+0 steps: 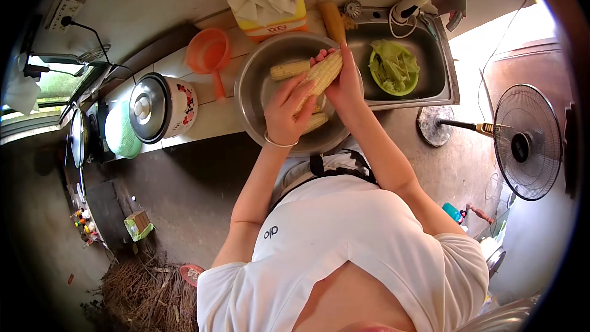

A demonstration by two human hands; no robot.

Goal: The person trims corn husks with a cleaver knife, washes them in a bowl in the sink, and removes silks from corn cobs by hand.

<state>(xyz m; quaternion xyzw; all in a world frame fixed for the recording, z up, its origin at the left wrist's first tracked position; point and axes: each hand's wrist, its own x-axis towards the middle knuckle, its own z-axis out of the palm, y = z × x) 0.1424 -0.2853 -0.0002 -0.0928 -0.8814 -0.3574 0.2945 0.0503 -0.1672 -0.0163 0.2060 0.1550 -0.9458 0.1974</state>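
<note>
Over a wide steel basin [252,95], both hands hold one pale yellow corn cob [324,74], tilted with its upper end to the right. My left hand [287,107], with a bangle at the wrist, lies along the cob's lower left side, fingers bent over it. Around the upper right end is my right hand [345,83], its thumb up along the cob and fingertips showing behind. Inside the basin, another cob [290,70] rests at the upper left and a further cob [316,123] lies low, partly hidden by my left hand.
Right of the basin, a sink [433,74] holds a green bowl [402,91] of husks or leaves. A red dipper [209,51], a lidded pot [161,107] and a yellow container [273,24] stand on the counter. A fan [527,141] is at the right.
</note>
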